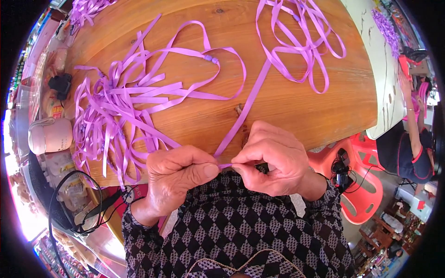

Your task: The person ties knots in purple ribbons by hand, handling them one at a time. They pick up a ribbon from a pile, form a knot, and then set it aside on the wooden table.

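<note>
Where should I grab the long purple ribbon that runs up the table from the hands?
Probably the flat stretch of the ribbon midway up the wooden table. It lies taut and alone there, so pinch its edges from above. Lower down, the left hand and right hand pinch its end.

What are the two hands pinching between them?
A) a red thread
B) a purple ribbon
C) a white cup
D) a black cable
B: the left hand and the right hand meet fingertip to fingertip on the end of a purple ribbon that runs away from them across the wooden table toward the loops of ribbon lying there.
</note>
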Available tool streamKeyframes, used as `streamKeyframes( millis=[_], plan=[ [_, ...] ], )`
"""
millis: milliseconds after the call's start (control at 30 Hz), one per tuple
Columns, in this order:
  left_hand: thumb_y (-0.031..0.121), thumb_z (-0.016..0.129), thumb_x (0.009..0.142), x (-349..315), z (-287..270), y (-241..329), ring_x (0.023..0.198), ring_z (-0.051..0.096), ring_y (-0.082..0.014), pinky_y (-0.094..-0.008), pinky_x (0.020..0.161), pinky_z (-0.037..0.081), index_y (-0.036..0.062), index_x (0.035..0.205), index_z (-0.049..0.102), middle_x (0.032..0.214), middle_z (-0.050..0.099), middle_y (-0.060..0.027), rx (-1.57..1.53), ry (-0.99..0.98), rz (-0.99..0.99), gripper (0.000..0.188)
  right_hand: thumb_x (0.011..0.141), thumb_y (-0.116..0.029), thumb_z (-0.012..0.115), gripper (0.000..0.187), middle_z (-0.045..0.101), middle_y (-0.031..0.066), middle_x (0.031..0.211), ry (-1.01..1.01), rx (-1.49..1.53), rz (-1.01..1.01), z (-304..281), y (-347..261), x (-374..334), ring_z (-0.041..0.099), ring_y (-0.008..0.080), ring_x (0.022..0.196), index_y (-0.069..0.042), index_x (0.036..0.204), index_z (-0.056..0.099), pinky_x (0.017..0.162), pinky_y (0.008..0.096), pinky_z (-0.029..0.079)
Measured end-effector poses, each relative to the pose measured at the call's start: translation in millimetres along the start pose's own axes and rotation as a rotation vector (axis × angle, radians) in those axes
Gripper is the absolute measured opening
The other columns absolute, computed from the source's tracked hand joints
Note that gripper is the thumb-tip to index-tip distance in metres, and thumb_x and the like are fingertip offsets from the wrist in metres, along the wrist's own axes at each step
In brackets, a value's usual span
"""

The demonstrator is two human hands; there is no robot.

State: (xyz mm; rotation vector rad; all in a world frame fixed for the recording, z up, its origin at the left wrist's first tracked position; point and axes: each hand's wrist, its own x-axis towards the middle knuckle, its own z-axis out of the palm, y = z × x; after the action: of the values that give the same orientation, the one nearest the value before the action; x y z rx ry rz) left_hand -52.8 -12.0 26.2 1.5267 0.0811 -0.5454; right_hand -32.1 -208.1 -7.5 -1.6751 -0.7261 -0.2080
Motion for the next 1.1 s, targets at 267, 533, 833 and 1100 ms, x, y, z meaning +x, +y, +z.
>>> streamKeyframes(
  millis=[267,533,833,1100],
  plan=[
    [0.012,0.071,0.074,0.6,9.6,-1.4,0.056,0.051,-0.0069,-0.0194,0.052,0.040,-0.0011,0.079,0.065,0.065,0.060,-0.0021,-0.021,0.145,0.032,0.015,0.069,-0.006,0.072,0.024,0.061,0.0088,0.074,-0.068,0.039,0.177,-16.5,-3.1,-0.6,0.053,0.0203,0.064,0.003,0.088,0.062,0.060,0.0291,0.039],
    [0.008,0.066,0.080,0.0,7.7,-4.7,0.054,0.052,-0.0075,-0.0222,0.048,0.040,-0.0017,0.078,0.063,0.062,0.058,-0.0036,0.234,-0.010,0.283,0.010,0.060,0.007,0.067,0.016,0.053,0.0062,0.059,-0.096,0.038,-0.001,-6.5,-1.1,0.4,0.046,0.0204,0.051,-0.001,0.071,0.058,0.047,0.0314,0.033],
    [0.009,0.070,0.069,15.7,-0.8,-7.8,0.060,0.056,-0.0299,-0.0365,0.052,0.043,0.0030,0.077,0.060,0.065,0.057,-0.0101,0.420,-0.141,0.690,0.015,0.065,0.002,0.058,0.008,0.047,0.0060,0.061,0.084,0.005,0.127,-38.5,-25.4,-16.9,0.045,0.0177,0.058,0.001,0.071,0.055,0.050,0.0298,0.031],
    [0.005,0.069,0.071,10.7,-66.6,19.2,0.064,0.059,-0.0154,-0.0269,0.055,0.043,0.0010,0.085,0.063,0.068,0.060,-0.0028,0.566,0.084,0.533,0.016,0.080,0.000,0.052,0.005,0.048,0.0046,0.072,0.656,0.052,0.299,-136.3,-22.7,-38.8,0.042,0.0110,0.068,0.005,0.081,0.055,0.062,0.0228,0.033]
  ],
)
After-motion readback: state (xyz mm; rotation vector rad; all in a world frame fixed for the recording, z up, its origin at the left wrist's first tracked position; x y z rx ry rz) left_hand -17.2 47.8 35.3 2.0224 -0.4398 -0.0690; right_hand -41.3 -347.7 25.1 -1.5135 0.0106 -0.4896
